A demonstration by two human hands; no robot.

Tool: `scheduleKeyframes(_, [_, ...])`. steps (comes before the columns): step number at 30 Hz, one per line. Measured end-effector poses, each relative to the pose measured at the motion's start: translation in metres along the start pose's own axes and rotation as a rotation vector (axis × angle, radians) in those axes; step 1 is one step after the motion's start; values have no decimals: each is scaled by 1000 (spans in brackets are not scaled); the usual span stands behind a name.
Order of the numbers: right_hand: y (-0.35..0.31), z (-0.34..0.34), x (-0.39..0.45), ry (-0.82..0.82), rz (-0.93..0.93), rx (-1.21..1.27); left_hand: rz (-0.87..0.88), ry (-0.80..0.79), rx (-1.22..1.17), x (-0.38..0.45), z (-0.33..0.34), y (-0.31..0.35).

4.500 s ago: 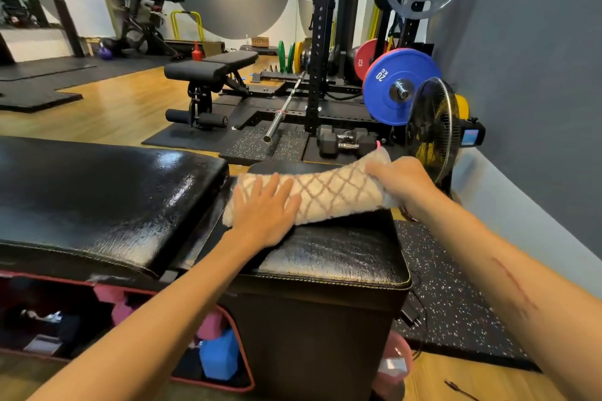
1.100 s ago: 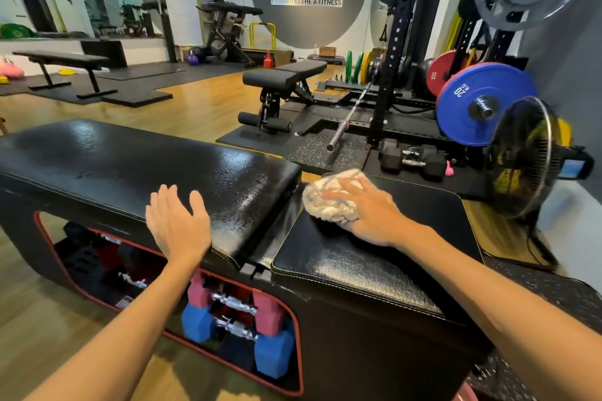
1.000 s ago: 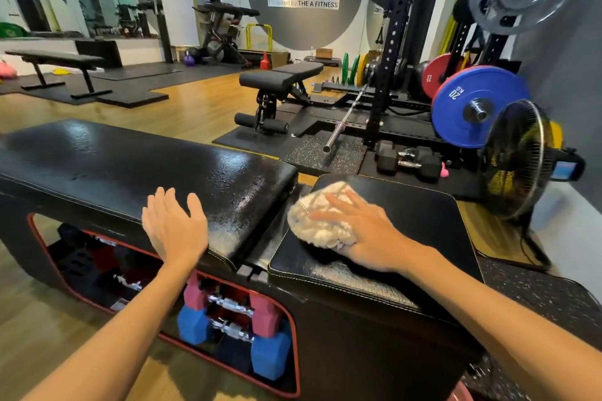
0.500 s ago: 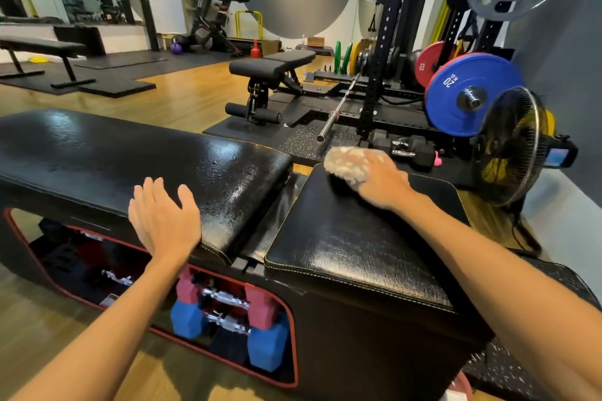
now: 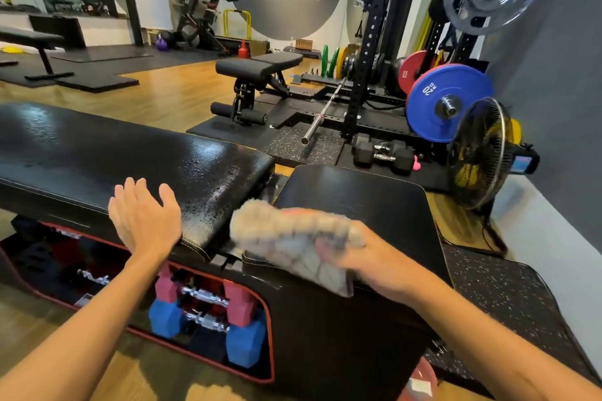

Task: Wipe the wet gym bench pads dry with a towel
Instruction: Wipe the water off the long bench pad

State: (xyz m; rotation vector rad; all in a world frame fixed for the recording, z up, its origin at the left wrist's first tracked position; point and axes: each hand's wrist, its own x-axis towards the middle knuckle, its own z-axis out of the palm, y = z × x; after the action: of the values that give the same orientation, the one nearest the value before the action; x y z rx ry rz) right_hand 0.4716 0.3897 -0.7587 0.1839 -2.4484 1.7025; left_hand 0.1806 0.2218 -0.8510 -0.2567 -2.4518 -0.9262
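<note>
Two black bench pads lie side by side in front of me. The long pad (image 5: 114,153) on the left glistens with wet streaks near its right end. The short pad (image 5: 365,202) on the right looks matte. My right hand (image 5: 368,260) grips a bunched beige patterned towel (image 5: 293,238) at the near left corner of the short pad; the towel is blurred and hangs over the pad's front edge. My left hand (image 5: 145,218) rests flat with fingers spread on the front edge of the long pad, holding nothing.
Pink and blue dumbbells (image 5: 208,312) sit in the storage bay under the pads. A standing fan (image 5: 482,153) is at the right, by the grey wall. Behind the pads are a rack with a blue plate (image 5: 446,101), a barbell (image 5: 321,114) and black dumbbells (image 5: 379,155).
Over the last half second my right hand dragged the towel from the far edge of the short pad to its near left corner. My left hand stayed on the long pad's edge.
</note>
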Motion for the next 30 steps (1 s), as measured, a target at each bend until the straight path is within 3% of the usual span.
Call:
scheduleKeyframes(2, [-10, -18, 1, 283, 52, 331, 7, 6, 14, 2, 0, 0])
scheduleKeyframes(4, [-16, -56, 5, 576, 68, 468, 10, 14, 18, 2, 0, 0])
scheduleKeyframes(6, [-15, -106, 10, 817, 47, 388, 4, 22, 13, 1, 1, 0])
scheduleKeyframes(8, [0, -151, 11, 921, 18, -65, 0, 29, -4, 1, 2, -1])
scheduleKeyframes(10, [29, -186, 10, 839, 122, -633, -1, 35, -14, 2, 3, -1])
scheduleKeyframes(11, [47, -197, 12, 774, 271, -806, 2, 39, -17, 1, 3, -2])
scheduleKeyframes(13, [77, -203, 13, 643, 579, -951, 11, 51, -22, 2, 4, -3])
scheduleKeyframes(15, [98, -183, 13, 460, 672, -1073, 11, 52, -29, 3, 3, -4])
scheduleKeyframes(22, [99, -150, 12, 472, 619, -1121, 56, -24, -34, 1, 2, 2])
scheduleKeyframes(25, [101, -148, 10, 500, 610, -1113, 435, -82, -141, -14, -6, 26])
scheduleKeyframes(27, [101, -146, 10, 515, 591, -1118, 587, -366, -395, -42, -5, 60])
scheduleKeyframes(28, [101, -146, 9, 515, 586, -1110, 583, -514, -553, -57, -3, 76])
scheduleKeyframes(30, [102, -146, 9, 511, 583, -1088, 508, -624, -768, -78, 8, 94])
